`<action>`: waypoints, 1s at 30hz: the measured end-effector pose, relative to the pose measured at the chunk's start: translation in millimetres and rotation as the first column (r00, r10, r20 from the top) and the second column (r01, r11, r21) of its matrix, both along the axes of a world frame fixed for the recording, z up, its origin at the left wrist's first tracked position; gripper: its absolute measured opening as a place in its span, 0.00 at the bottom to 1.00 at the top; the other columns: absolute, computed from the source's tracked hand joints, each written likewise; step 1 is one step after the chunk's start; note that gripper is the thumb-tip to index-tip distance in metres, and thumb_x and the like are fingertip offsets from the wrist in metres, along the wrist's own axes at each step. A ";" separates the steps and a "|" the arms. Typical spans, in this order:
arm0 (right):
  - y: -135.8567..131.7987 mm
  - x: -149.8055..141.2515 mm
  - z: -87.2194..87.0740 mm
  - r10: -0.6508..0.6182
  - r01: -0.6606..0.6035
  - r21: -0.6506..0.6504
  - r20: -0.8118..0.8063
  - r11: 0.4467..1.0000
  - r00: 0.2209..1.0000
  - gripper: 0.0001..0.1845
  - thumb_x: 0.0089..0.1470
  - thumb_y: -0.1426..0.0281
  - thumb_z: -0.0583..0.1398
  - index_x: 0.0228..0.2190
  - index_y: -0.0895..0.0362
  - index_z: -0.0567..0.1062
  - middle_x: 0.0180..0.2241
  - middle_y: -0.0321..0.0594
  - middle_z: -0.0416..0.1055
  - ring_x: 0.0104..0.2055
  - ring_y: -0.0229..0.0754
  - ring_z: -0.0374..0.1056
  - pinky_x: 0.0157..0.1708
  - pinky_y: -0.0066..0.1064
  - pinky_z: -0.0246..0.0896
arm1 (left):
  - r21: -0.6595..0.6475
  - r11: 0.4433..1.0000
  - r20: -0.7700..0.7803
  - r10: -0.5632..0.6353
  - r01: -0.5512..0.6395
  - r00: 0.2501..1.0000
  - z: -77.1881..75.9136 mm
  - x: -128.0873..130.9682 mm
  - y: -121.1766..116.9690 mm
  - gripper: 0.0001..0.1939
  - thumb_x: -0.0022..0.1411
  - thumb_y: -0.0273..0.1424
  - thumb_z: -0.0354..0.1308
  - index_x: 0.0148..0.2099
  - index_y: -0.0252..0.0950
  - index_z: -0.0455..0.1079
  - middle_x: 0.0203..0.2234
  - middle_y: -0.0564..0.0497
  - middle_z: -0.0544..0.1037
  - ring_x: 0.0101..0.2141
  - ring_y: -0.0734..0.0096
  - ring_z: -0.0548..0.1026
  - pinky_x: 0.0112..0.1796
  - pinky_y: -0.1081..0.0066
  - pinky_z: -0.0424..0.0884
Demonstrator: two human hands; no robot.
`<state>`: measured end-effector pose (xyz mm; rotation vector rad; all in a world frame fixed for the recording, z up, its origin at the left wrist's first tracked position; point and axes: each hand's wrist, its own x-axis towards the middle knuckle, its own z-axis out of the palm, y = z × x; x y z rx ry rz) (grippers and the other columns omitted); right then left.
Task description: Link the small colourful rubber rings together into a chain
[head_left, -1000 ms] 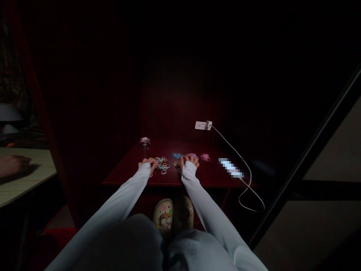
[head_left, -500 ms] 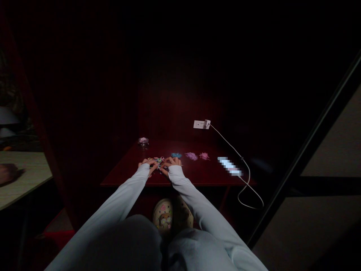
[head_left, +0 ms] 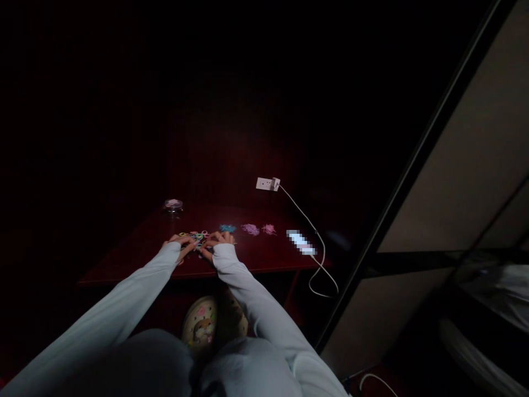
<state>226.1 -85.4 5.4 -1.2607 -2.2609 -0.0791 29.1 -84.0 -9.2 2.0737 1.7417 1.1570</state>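
Observation:
My left hand (head_left: 182,241) rests at the left side of a small pile of colourful ring-shaped hair ties (head_left: 199,236) on a dark red table. My right hand (head_left: 218,240) reaches into the same pile from the right, close to my left hand. The fingers of both hands are bent and drawn together among the ties, and what they pinch is too small to make out. Just beyond my right hand lies a heap of blue bands (head_left: 227,227). To its right are a heap of purple bands (head_left: 250,229) and a heap of pink bands (head_left: 269,229).
A clear round container (head_left: 173,206) with pinkish contents stands at the table's back left. At the right, a blurred-out phone (head_left: 301,242) lies on the table (head_left: 140,248), its white cable (head_left: 298,206) running to a wall socket (head_left: 264,183). Below are patterned clogs (head_left: 200,322).
My view has turned to the right, so the table and hands appear further left and more of the panel at right shows. Both hands stay at the hair ties with little visible movement.

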 end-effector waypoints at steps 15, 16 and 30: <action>8.4 26.2 13.9 -0.608 0.578 -0.197 -0.341 0.792 0.717 0.13 0.61 0.64 0.61 0.34 0.51 0.86 0.48 0.50 0.77 0.50 0.56 0.60 0.47 0.46 0.50 | -0.070 0.996 0.179 0.060 -0.048 0.982 10.2 11.3 -2.4 0.13 0.64 0.40 0.63 0.32 0.38 0.80 0.37 0.48 0.79 0.35 0.69 0.76 0.33 0.74 0.75; 9.2 27.2 12.8 -0.607 0.579 -0.193 -0.341 0.792 0.718 0.13 0.61 0.64 0.60 0.34 0.52 0.85 0.49 0.51 0.77 0.51 0.57 0.59 0.47 0.47 0.49 | -0.074 0.996 0.193 0.070 -0.057 0.979 9.8 12.1 -0.4 0.14 0.64 0.41 0.63 0.32 0.38 0.80 0.38 0.48 0.79 0.35 0.69 0.76 0.32 0.75 0.74; 7.6 27.1 13.1 -0.558 0.531 -0.176 -0.337 0.829 0.759 0.12 0.63 0.61 0.61 0.36 0.53 0.83 0.54 0.49 0.72 0.53 0.57 0.58 0.50 0.44 0.49 | -0.072 0.994 0.150 0.087 -0.077 0.985 8.8 12.5 -1.4 0.19 0.64 0.46 0.62 0.30 0.38 0.80 0.34 0.50 0.76 0.35 0.68 0.75 0.29 0.75 0.72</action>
